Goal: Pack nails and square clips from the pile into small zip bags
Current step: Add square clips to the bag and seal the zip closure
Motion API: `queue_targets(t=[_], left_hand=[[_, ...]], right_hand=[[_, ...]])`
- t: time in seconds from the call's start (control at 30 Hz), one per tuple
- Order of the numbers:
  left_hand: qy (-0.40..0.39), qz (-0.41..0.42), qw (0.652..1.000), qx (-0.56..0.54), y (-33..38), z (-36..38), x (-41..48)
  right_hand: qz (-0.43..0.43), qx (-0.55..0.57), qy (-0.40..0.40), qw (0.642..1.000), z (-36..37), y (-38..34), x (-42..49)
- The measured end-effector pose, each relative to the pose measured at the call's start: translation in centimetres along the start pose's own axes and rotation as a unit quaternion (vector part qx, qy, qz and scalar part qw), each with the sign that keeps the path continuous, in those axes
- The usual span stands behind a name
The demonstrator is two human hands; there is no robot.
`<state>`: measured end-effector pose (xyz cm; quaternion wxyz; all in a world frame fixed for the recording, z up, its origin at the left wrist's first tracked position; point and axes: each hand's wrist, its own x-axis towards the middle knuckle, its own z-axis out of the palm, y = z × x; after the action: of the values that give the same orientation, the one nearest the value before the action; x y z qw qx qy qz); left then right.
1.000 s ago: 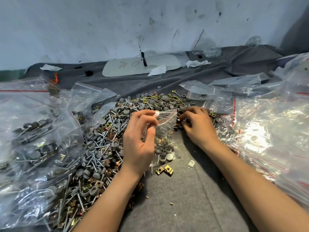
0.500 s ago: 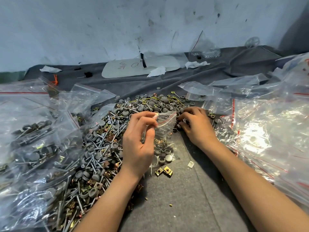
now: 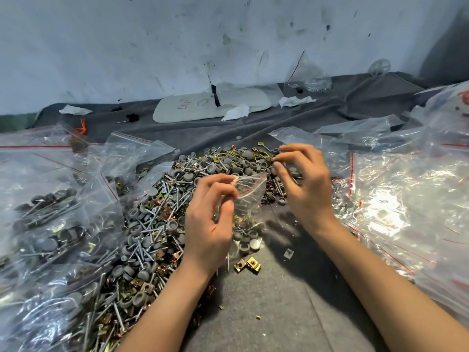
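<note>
The work surface is a grey cloth [image 3: 266, 313] that carries everything else. On its left half lies the pile [image 3: 162, 224] of mixed nails [image 3: 175, 199], grey caps and brass-coloured square clips [image 3: 146, 285]; the nails point every way, with no common axis. Filled bags [image 3: 50, 214] are heaped at the left of the pile, and empty bags [image 3: 396, 199] lie in a loose stack at the right. The small zip bag [image 3: 250, 207] stands between the two hands at the near right edge of the pile. Its long axis runs from the far side toward the person. The bottom appears to rest on the cloth with grey caps settled inside, and the red-lined mouth points up and away, tilted to the right. The left hand [image 3: 210, 224] pinches one lip of the mouth between thumb and forefinger and holds it agape. The right hand [image 3: 307, 189] hovers just above the far part of the pile, beside the bag mouth, with thumb and fingertips closed on a small part [image 3: 274, 161] — too small to identify as nail or clip. Two loose clips [image 3: 247, 264] lie on the cloth just in front of the bag. Judged step: loading the bag, midway through one pick-and-drop cycle. The next move calls for carrying the pinched part to the mouth and releasing it inside with the lip held lifted — a long piece should enter point-first, along the bag's axis.
</note>
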<state>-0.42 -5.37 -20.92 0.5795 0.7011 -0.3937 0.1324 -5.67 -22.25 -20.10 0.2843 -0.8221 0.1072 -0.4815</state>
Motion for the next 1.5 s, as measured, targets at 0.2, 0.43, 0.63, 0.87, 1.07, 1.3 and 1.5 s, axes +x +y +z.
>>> queue_targets(t=[0.2, 0.43, 0.63, 0.87, 1.07, 1.3, 1.5], left_hand=[[-0.006, 0.012, 1.000, 0.016, 0.0, -0.1, 0.1], [0.004, -0.002, 1.000, -0.015, 0.0, -0.1, 0.0], [0.028, 0.012, 1.000, -0.002, 0.4, -0.3, 0.2], [0.036, 0.016, 0.999, 0.011, 0.6, -0.3, 0.3], [0.035, 0.013, 0.999, 0.017, 0.7, -0.3, 0.2], [0.025, 0.022, 0.999, 0.016, 0.7, -0.3, 0.2], [-0.026, 0.053, 0.997, 0.039, 0.6, -0.1, -0.2]], right_hand=[[-0.094, 0.028, -0.057, 0.994, -0.2, -2.6, -0.3], [0.065, -0.008, -0.039, 0.997, -0.3, -0.2, -0.2], [0.053, -0.085, -0.256, 0.961, 0.9, 1.2, -1.2], [0.012, -0.224, -0.299, 0.927, 1.6, 0.1, -1.6], [0.022, -0.237, -0.295, 0.925, 1.8, -0.1, -1.9], [0.084, -0.061, -0.089, 0.991, 0.9, -0.2, -1.1], [-0.072, 0.015, 0.054, 0.996, -0.1, -1.9, -0.7]])
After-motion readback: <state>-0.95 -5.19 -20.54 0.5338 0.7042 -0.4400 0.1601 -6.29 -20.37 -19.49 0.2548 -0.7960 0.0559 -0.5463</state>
